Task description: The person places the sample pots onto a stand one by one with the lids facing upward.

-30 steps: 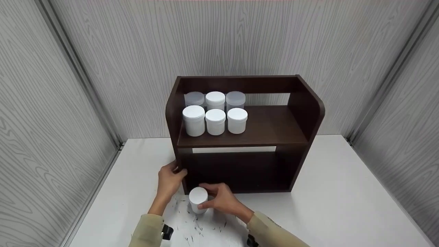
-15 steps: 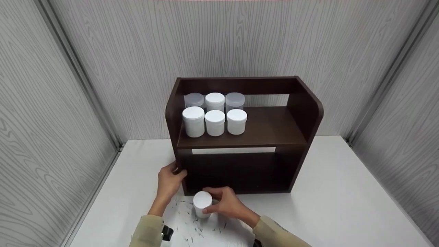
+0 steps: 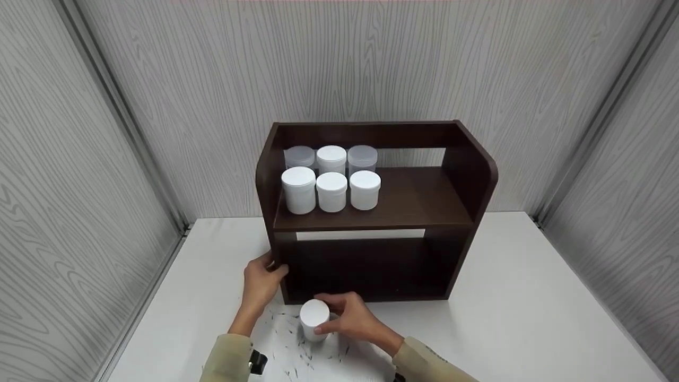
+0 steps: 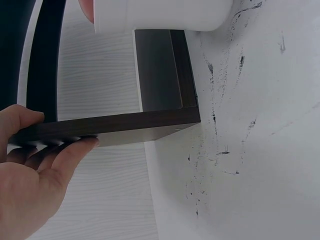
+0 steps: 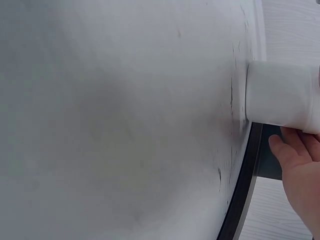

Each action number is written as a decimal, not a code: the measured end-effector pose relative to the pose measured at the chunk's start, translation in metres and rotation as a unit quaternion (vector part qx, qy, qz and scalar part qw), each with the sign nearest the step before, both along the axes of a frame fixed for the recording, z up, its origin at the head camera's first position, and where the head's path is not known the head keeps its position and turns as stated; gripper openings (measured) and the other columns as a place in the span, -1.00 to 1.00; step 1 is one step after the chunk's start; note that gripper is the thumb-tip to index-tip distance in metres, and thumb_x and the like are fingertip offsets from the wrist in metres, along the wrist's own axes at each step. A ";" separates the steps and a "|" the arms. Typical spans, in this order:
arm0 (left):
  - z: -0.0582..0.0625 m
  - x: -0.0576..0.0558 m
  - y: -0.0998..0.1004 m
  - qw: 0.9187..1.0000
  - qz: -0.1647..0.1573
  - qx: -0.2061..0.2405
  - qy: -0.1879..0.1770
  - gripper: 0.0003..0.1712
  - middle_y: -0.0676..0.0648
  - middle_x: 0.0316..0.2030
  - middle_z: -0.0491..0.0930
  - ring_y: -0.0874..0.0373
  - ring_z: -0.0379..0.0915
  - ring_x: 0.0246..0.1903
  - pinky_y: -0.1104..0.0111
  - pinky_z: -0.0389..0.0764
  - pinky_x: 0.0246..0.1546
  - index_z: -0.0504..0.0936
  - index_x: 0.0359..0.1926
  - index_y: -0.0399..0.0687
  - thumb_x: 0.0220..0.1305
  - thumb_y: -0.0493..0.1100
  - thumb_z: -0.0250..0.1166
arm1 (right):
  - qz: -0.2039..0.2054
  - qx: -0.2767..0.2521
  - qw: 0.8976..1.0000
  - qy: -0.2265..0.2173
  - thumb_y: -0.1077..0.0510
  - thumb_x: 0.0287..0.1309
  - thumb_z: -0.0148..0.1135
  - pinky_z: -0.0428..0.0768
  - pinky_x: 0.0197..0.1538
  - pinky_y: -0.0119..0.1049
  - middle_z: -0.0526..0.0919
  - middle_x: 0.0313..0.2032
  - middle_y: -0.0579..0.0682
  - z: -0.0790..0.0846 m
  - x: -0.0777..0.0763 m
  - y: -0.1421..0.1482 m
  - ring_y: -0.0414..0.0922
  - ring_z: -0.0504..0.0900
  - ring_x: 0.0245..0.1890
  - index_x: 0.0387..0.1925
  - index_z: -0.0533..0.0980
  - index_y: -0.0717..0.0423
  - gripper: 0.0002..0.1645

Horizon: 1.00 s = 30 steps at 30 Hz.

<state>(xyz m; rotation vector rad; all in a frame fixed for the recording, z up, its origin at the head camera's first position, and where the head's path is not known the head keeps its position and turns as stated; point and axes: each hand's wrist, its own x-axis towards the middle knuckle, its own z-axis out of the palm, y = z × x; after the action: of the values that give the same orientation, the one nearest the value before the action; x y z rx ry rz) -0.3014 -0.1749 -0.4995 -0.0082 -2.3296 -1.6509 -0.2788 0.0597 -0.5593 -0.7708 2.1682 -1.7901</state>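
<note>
My left hand [image 3: 261,281] grips the front edge of the left side panel [image 4: 115,122] of a dark brown two-tier shelf, thumb on one face and fingers behind. In front of the shelf's lower left corner, my right hand [image 3: 353,318] holds a white lidded jar [image 3: 314,320] upright between thumb and fingers. The right wrist view shows the jar's base [image 5: 265,95] close to the white tabletop [image 5: 125,115]. On the upper board [image 3: 419,201], white and translucent lidded jars stand in two rows at the left.
A dark lower compartment [image 3: 360,268] lies beneath the upper board. Black scuff marks [image 4: 212,70] streak the tabletop near the shelf's front left corner. Grey wood-grain walls [image 3: 360,63] enclose the back and both sides.
My right hand has shifted slightly right and toward me with the jar, mostly during the first half second. The left hand keeps its grip on the side panel.
</note>
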 end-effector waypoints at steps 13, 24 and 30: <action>-0.001 0.000 0.000 1.000 -0.001 0.007 0.002 -0.37 -0.46 0.25 0.55 -0.33 0.57 0.19 0.07 0.70 0.09 0.45 0.36 -0.54 0.31 -0.36 0.30 | 0.014 -0.013 1.000 -0.008 0.33 -0.06 0.69 0.59 0.27 -0.25 0.59 0.29 0.29 -0.001 0.007 0.010 0.01 0.63 0.26 0.33 0.52 0.40 -0.13; -0.002 -0.001 0.000 1.000 0.002 0.003 0.001 -0.37 -0.45 0.26 0.55 -0.33 0.58 0.19 0.07 0.70 0.08 0.45 0.37 -0.52 0.31 -0.36 0.31 | 0.010 -0.012 1.000 -0.005 0.34 -0.08 0.70 0.60 0.25 -0.29 0.61 0.26 0.28 0.000 0.007 0.009 -0.02 0.64 0.24 0.30 0.54 0.41 -0.14; -0.001 -0.001 0.000 1.000 0.001 0.002 0.007 -0.38 -0.43 0.23 0.58 -0.33 0.59 0.18 0.06 0.70 0.09 0.47 0.36 -0.51 0.31 -0.35 0.31 | 0.028 -0.028 0.999 -0.016 0.35 -0.04 0.67 0.57 0.30 -0.24 0.57 0.30 0.32 -0.001 0.010 0.014 0.01 0.61 0.29 0.32 0.50 0.44 -0.14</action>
<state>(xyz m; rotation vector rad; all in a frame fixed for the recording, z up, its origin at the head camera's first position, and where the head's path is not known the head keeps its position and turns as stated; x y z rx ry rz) -0.3021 -0.1749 -0.5009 -0.0176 -2.3151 -1.6493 -0.2691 0.0733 -0.5599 -0.8008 2.0640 -1.8301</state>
